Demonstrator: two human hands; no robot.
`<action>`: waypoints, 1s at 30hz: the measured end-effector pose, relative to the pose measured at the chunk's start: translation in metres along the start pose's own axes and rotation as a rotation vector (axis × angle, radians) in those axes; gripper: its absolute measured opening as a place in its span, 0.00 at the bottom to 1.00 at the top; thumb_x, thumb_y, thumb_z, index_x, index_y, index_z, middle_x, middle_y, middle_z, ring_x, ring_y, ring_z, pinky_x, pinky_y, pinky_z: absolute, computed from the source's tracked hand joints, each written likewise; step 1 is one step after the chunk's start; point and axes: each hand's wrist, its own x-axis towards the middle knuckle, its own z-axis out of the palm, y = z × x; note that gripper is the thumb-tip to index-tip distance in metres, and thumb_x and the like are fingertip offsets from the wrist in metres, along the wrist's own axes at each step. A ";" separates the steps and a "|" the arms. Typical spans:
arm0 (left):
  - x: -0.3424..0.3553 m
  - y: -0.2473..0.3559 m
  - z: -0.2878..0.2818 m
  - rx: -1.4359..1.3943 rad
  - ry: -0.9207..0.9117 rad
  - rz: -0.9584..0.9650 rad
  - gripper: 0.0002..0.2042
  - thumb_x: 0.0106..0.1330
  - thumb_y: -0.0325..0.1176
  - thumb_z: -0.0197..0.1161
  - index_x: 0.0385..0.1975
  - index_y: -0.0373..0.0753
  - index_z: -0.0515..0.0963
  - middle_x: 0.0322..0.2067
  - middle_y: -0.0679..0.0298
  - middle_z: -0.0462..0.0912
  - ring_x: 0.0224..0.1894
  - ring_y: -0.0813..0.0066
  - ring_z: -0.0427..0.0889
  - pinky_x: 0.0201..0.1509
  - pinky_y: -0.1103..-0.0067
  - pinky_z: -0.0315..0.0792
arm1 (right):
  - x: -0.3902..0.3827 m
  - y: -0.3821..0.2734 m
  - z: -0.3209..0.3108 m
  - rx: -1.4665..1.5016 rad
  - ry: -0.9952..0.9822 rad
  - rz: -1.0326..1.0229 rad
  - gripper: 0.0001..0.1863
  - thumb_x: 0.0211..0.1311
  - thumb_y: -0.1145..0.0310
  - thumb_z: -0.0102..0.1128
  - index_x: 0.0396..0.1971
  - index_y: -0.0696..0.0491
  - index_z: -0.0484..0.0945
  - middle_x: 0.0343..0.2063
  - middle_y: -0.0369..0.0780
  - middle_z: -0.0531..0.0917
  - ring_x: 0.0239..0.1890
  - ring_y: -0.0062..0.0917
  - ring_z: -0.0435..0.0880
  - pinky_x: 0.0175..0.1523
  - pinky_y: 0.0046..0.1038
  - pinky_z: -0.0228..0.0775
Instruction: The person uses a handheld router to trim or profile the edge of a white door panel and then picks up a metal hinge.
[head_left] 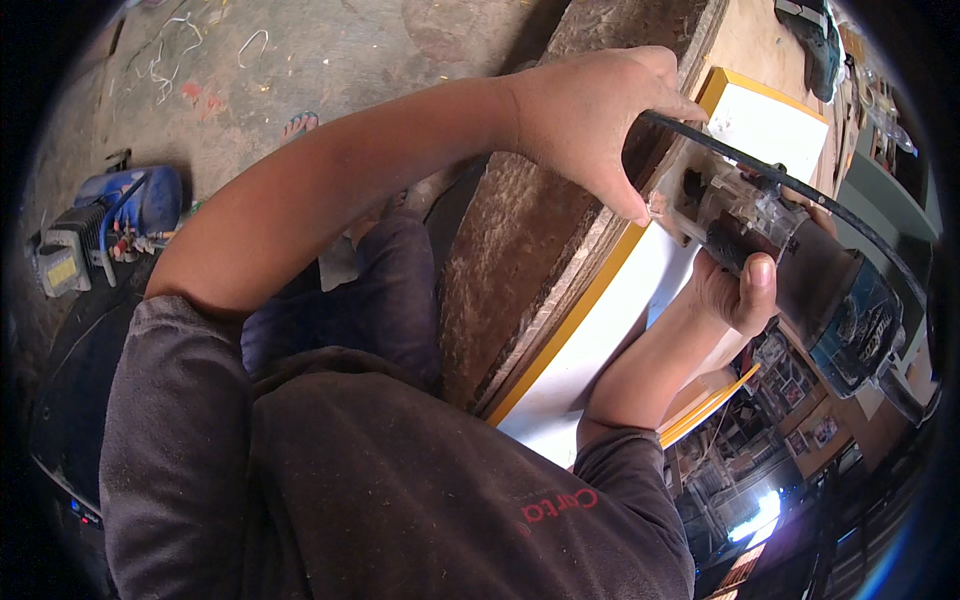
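Observation:
A trim router point(820, 285) with a dark body, teal end and clear plastic base lies on its side in the air above the bench. My right hand point(735, 300) is wrapped round it near the base, thumb on the near side and some fingers hidden behind. My left hand point(600, 115) reaches across to the base end, thumb and forefinger spread wide. Its thumb tip is beside the edge of the base; whether it touches cannot be told. A black cord point(790, 180) arcs past the left fingertips and over the router. Below is a white panel point(610, 310) with yellow edges.
The panel rests on a worn brown wooden bench point(530, 240). Another teal power tool point(812, 50) lies at the far right. A yellow-edged piece point(715, 405) is right of my right forearm. A blue air compressor point(130, 200) stands on the concrete floor at left, with loose wire point(165, 60) beyond.

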 end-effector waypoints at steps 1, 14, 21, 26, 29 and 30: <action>0.001 0.000 0.000 0.003 0.011 -0.001 0.44 0.41 0.48 0.84 0.61 0.33 0.80 0.45 0.54 0.75 0.48 0.62 0.77 0.48 0.72 0.75 | 0.001 0.000 0.000 0.010 0.002 -0.006 0.46 0.45 0.63 0.76 0.62 0.69 0.64 0.50 0.57 0.80 0.52 0.45 0.85 0.62 0.41 0.80; 0.002 -0.006 0.002 0.028 0.052 0.037 0.45 0.40 0.55 0.82 0.57 0.29 0.82 0.45 0.45 0.78 0.49 0.52 0.81 0.55 0.69 0.76 | 0.000 0.006 0.001 -0.026 0.030 -0.040 0.47 0.48 0.58 0.75 0.62 0.70 0.63 0.51 0.57 0.79 0.53 0.43 0.83 0.65 0.39 0.74; 0.004 -0.006 0.003 0.036 0.048 0.035 0.45 0.39 0.54 0.83 0.57 0.29 0.82 0.45 0.45 0.78 0.48 0.52 0.81 0.54 0.69 0.76 | 0.001 -0.001 -0.001 -0.035 -0.035 0.006 0.46 0.48 0.60 0.74 0.63 0.69 0.63 0.54 0.56 0.79 0.56 0.44 0.82 0.68 0.41 0.73; 0.002 -0.007 0.002 0.044 0.042 0.018 0.45 0.39 0.54 0.83 0.57 0.29 0.82 0.45 0.46 0.78 0.47 0.53 0.81 0.53 0.69 0.76 | 0.004 0.013 -0.018 0.024 -0.090 0.001 0.42 0.51 0.63 0.69 0.66 0.63 0.66 0.57 0.54 0.79 0.59 0.47 0.83 0.69 0.48 0.74; 0.005 -0.007 0.003 0.060 0.038 0.022 0.45 0.39 0.55 0.83 0.57 0.29 0.82 0.44 0.46 0.79 0.47 0.53 0.81 0.53 0.68 0.76 | 0.004 0.010 -0.017 0.004 -0.078 -0.006 0.41 0.52 0.63 0.68 0.67 0.62 0.65 0.58 0.54 0.79 0.60 0.47 0.82 0.69 0.49 0.73; 0.006 -0.007 0.004 0.065 0.041 0.030 0.45 0.39 0.55 0.83 0.57 0.29 0.82 0.44 0.47 0.79 0.46 0.54 0.81 0.52 0.68 0.77 | 0.004 0.007 -0.018 -0.009 -0.080 -0.007 0.42 0.52 0.63 0.67 0.67 0.62 0.65 0.58 0.54 0.79 0.60 0.47 0.82 0.69 0.50 0.73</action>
